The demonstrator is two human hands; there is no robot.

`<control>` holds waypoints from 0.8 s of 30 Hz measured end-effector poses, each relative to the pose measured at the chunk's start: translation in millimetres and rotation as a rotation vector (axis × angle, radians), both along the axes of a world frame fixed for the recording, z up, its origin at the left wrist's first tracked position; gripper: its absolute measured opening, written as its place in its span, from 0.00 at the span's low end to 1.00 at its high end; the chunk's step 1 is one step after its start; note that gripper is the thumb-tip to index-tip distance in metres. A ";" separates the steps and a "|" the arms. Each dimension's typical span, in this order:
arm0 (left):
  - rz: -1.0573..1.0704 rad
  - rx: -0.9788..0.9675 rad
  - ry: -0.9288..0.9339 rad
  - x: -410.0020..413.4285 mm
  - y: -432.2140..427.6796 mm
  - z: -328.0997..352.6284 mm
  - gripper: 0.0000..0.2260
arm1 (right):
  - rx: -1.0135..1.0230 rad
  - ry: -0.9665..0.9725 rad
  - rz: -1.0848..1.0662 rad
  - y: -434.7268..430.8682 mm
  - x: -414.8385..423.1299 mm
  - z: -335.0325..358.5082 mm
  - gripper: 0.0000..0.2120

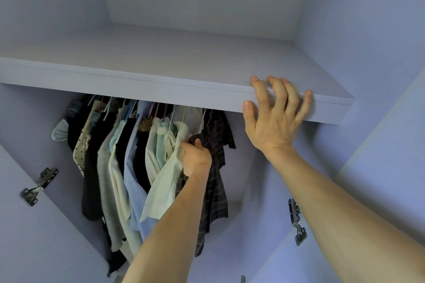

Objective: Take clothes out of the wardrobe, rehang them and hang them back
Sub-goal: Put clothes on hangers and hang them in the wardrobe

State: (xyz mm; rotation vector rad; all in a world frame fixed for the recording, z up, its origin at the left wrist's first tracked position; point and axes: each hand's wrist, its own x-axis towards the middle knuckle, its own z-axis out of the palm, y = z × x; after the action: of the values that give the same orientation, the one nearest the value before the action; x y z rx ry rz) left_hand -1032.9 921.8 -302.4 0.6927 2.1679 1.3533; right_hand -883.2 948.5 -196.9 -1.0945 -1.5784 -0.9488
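Two hands: left hand (pixel 197 159) clenches plaid shirt (pixel 216 190) (6 o'clock); right hand (pixel 274 122), fingers (pixel 278 91) spread, rests on shelf (pixel 161 89), 3 o'clock.

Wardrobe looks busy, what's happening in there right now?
A person is reaching into the open wardrobe. Their left hand grips a dark plaid shirt at the right end of the row of hanging clothes, beside a pale top. Their right hand rests on the front edge of the shelf above, fingers spread. The shirt hangs with the others; nothing is out yet.
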 end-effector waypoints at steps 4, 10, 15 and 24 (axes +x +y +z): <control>-0.039 -0.014 -0.131 17.6 -0.1 -1.5 0.19 | 0.005 -0.012 -0.017 -1.4 4.8 -1.5 0.20; -0.277 0.033 -0.044 12.1 -1.9 -2.2 0.16 | 0.037 -0.006 -0.025 10.6 4.4 4.4 0.21; -0.487 -0.092 0.099 -20.2 -36.3 -6.0 0.24 | -0.089 -0.009 -0.004 5.2 2.8 0.6 0.22; -0.585 -0.214 0.228 -76.4 -165.7 1.2 0.24 | -0.529 0.192 0.174 -57.5 -5.4 20.7 0.29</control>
State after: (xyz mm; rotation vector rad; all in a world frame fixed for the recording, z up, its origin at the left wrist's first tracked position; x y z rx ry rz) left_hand -1109.3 756.1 -301.2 1.3140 1.9993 0.7571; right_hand -888.6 891.0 -176.3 -1.3320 -1.7748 -0.2976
